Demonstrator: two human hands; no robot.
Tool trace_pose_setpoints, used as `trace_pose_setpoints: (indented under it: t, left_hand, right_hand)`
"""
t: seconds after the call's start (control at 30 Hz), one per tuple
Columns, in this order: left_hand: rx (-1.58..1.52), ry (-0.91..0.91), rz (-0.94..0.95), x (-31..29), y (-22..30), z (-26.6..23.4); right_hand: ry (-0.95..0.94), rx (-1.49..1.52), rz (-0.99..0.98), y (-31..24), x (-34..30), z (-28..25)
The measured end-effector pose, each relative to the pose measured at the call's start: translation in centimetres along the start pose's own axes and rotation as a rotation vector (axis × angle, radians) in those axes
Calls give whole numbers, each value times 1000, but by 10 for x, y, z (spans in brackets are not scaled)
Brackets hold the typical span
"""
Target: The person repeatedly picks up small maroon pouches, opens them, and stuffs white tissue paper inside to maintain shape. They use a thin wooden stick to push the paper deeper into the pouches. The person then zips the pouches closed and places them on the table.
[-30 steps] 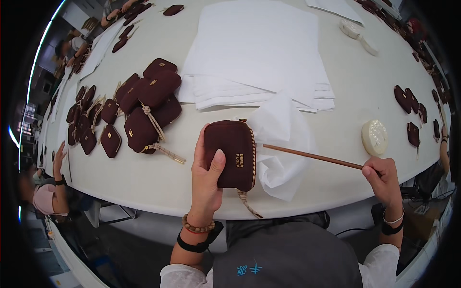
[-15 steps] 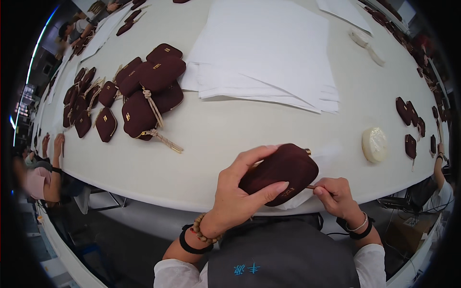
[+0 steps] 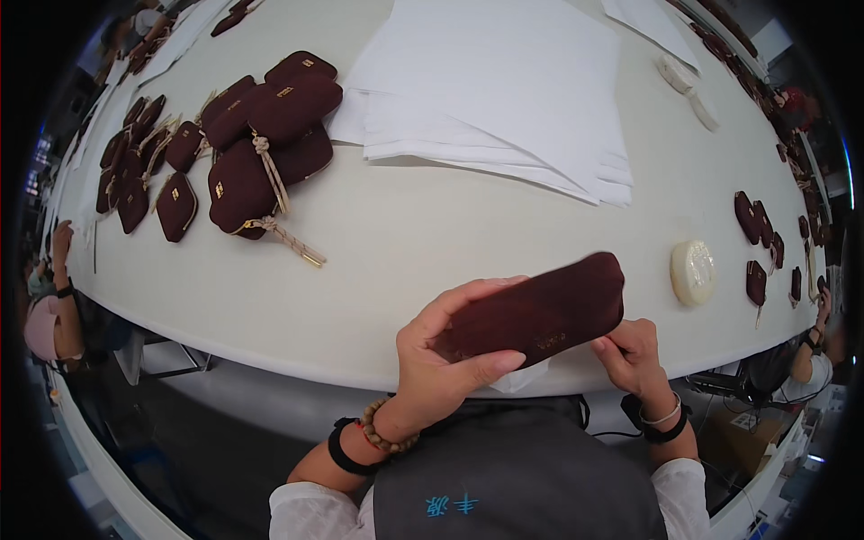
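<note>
Compared with half a second ago, the dark maroon, soft-cornered fabric pouch (image 3: 551, 308) has turned: its visible face is longer and narrower, and its gold zip end is out of sight. Pouch position: above the near edge of the smooth off-white table (image 3: 432, 247), right end raised.

Left hand (image 3: 434, 355): spread moderately, clasping the pouch's left part; thumb along the lower edge, fingers over the upper edge. Right hand (image 3: 635, 355): fingers curled, thumb at the pouch's lower right corner; the interior of the grip is hidden, so its hold cannot be told.

Markings: faint gold lettering near the pouch's lower edge, blurred; clearer gold marks on the heaped maroon pouches (image 3: 241, 184); blue characters (image 3: 453, 506) on the dark grey apron (image 3: 504, 463).

Materials: crumpled thin white sheet (image 3: 519, 379) partly visible beneath the pouch; stacked flat white paper sheets (image 3: 495, 85); knotted beige cord tassel (image 3: 270, 171); round cream-coloured disc (image 3: 692, 273) with glossy top.
</note>
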State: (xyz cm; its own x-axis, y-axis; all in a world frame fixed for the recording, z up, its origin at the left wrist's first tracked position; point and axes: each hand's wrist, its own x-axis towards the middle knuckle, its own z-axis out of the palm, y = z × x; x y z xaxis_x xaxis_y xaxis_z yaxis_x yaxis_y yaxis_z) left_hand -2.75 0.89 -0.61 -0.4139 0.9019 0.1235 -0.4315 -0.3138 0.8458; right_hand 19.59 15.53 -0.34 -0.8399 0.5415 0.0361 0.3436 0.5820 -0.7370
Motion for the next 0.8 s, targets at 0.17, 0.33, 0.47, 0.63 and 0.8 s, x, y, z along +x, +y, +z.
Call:
trace_pose_setpoints:
  t: [0.17,0.33,0.47,0.63,0.8]
  left_hand:
    - [53,-212,10,6,7,11]
    - [115,-204,-70,-3,1,2]
    - [55,-55,-150,-3,15,-4]
    - [297,-172,-300,17,40,-20]
    - [216,-168,-383,16,39,-37]
  right_hand:
    - [77,50,-216,-2,5,17]
    - [103,24,-328,-1,9,32]
    - [15,29,-240,-12,18,26]
    - [-60,-91,-194,-20,22,29]
    - [-33,-173,-147,-16,13,13]
